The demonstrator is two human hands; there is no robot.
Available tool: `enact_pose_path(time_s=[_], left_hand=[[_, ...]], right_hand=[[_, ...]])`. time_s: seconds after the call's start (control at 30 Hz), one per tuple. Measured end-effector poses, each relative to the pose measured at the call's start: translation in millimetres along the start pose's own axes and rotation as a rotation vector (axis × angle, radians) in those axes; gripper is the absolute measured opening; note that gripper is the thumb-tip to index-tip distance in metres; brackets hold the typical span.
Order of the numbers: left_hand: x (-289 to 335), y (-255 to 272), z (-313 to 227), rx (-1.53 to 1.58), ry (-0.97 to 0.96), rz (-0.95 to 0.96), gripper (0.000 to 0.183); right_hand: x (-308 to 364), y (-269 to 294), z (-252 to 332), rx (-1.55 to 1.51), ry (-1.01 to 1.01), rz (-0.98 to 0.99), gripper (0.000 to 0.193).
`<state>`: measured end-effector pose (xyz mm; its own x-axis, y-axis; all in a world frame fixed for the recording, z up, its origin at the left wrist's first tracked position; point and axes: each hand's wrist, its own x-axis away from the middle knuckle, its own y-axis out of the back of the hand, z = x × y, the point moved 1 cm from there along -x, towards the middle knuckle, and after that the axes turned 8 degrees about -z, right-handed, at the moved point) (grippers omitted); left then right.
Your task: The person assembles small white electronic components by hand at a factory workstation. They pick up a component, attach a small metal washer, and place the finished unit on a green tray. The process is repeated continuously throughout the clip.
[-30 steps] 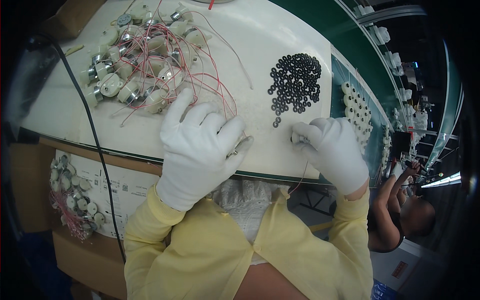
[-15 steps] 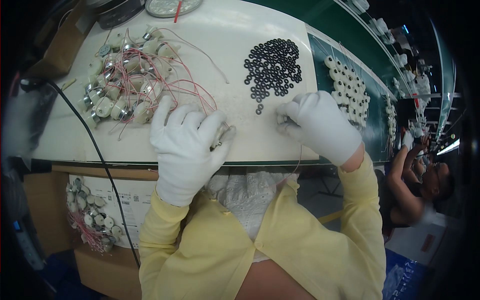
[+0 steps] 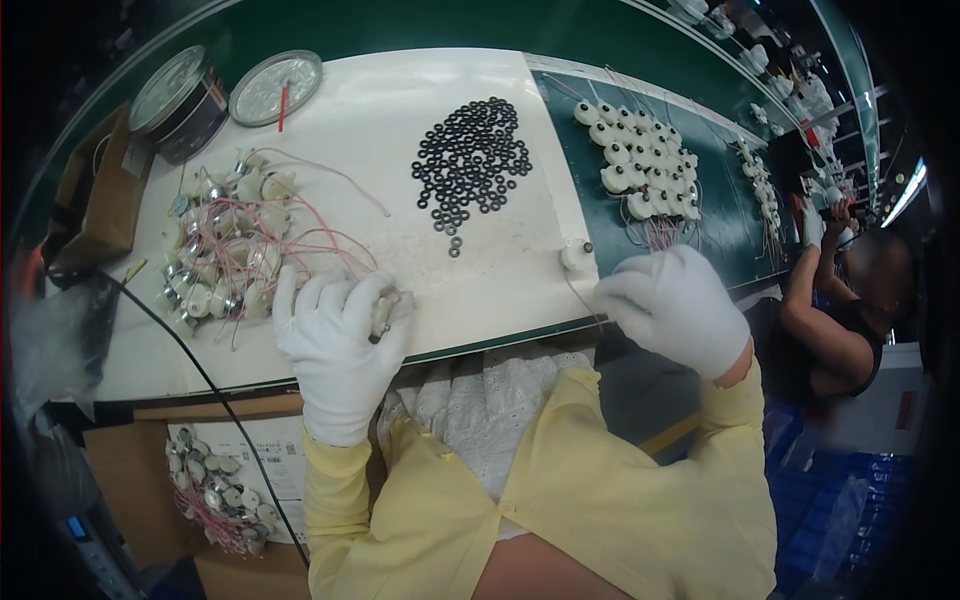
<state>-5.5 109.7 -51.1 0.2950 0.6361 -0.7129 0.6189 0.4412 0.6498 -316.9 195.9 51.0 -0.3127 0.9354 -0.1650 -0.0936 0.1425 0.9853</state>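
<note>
My white-gloved left hand (image 3: 338,350) pinches a small motor (image 3: 381,318) with metal and pale plastic parts between thumb and index finger, above the white tabletop's front edge; the fingers cover part of it. My right hand (image 3: 672,308), also gloved, is loosely bent with nothing visible in its fingers. Just left of its fingertips, a white motor (image 3: 575,257) with a black rubber ring sits on the table, its thin wire trailing toward the front edge. Between my hands, farther back, lies a spread of black rubber rings (image 3: 470,160). Left of them is a tangled heap of motors (image 3: 215,250) with pink wires.
Rows of white motors with black rings (image 3: 640,165) stand on a green mat (image 3: 565,115) at right. A round tin (image 3: 180,105), a lid (image 3: 255,90) and cardboard box (image 3: 95,205) occupy the far left. A black cable (image 3: 190,375) crosses the table edge. Another person (image 3: 835,300) works at right.
My right hand has let go of the motor with the black ring and moved away from it, to the right. My left hand keeps its motor. The whole view has shifted.
</note>
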Motion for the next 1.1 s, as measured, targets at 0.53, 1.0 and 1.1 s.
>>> enact_pose_path(time_s=[0.53,1.0,1.1], left_hand=[[9.4,0.5,9.6,-0.002,-0.014,0.048,0.025],[0.3,59.7,39.9,0.418,0.474,-0.125,0.039],[-1.4,76.5,45.0,0.438,0.623,-0.257,0.04]], right_hand=[[33.7,2.5,-67.1,0.082,-0.4,-0.473,0.044],[40.6,-18.2,-290.3,-0.068,-0.667,-0.395,0.048],[23.8,-29.6,-314.6,-0.21,-0.685,-0.353,0.045]])
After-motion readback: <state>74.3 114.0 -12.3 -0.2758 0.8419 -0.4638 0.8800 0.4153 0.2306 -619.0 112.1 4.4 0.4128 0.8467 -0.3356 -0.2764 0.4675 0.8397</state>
